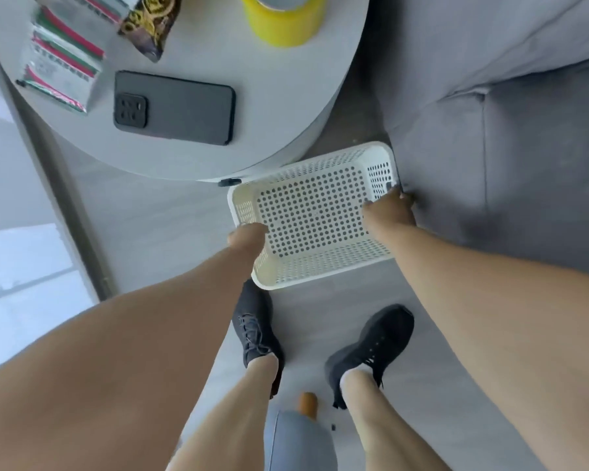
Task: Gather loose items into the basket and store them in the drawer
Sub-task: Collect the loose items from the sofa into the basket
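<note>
Both hands gripped the empty basket (315,215) low beside the table's near edge: left hand (249,241) on its left rim, right hand (390,210) on the right. Gathering had not begun; next, the phone (174,107) and packets (62,69) on the table (279,96) needed loading.

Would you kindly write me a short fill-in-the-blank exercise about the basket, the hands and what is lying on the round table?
1. Both hands, the left hand and the right hand, grip the white perforated ____ by its short ends.
2. The basket holds ____ items so far.
3. The dark phone lies on the round table with its ____ cluster facing up.
4. Behind the phone stands a ____ roll of tape.

Missing words: basket; no; camera; yellow
</note>
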`<state>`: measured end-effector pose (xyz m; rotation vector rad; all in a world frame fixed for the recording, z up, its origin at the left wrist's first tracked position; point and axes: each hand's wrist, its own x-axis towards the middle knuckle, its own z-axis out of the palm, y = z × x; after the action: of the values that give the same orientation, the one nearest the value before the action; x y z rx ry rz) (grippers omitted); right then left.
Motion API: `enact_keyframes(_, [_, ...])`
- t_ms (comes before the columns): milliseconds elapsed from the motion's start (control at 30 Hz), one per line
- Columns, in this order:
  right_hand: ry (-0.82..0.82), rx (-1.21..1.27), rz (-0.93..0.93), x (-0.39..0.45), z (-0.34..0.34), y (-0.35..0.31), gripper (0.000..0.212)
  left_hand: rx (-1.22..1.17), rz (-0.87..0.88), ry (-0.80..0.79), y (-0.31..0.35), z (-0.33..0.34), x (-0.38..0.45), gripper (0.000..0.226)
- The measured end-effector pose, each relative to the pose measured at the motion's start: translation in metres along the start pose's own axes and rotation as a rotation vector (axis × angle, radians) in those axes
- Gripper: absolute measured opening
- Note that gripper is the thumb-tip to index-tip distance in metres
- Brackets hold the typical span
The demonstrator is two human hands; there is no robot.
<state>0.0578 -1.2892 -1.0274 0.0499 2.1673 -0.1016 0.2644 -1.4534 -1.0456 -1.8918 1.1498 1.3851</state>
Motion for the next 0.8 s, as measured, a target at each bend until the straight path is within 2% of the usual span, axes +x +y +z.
enact_keyframes(67, [0.05,0.048,0.055,0.007,0.008,-0.008,0.091,-0.072,0.023,0.024,-0.003,-0.001,-0.001,0.048])
enact_keyframes(133, [0.019,0.106,0.13,0.012,0.011,-0.012,0.089,-0.052,0.053,0.062,-0.014,-0.009,-0.005,0.044])
enact_keyframes(167, [-0.041,0.157,0.164,0.012,0.01,-0.011,0.079,-0.035,0.07,0.094,-0.02,-0.015,-0.012,0.043])
enact_keyframes(233, [-0.115,0.196,0.158,0.006,0.005,-0.001,0.045,-0.03,0.122,0.15,-0.034,-0.032,-0.03,0.036])
enact_keyframes(300, [-0.171,0.16,0.154,-0.013,0.001,0.014,0.032,-0.038,0.136,0.189,-0.047,-0.053,-0.057,0.036])
enact_keyframes(400, [-0.205,0.083,0.176,-0.064,-0.01,0.026,0.037,-0.033,0.125,0.233,-0.055,-0.09,-0.106,0.045])
enact_keyframes(567, [-0.117,0.076,0.096,-0.158,-0.052,0.033,0.044,0.025,0.219,0.235,-0.051,-0.128,-0.201,0.042])
enact_keyframes(700, [-0.085,0.083,0.074,-0.247,-0.133,0.019,0.043,-0.088,0.294,0.279,-0.005,-0.149,-0.291,0.036])
enact_keyframes(800, [0.043,0.183,0.012,-0.312,-0.198,0.03,0.041,-0.107,0.367,0.261,0.038,-0.161,-0.364,0.034])
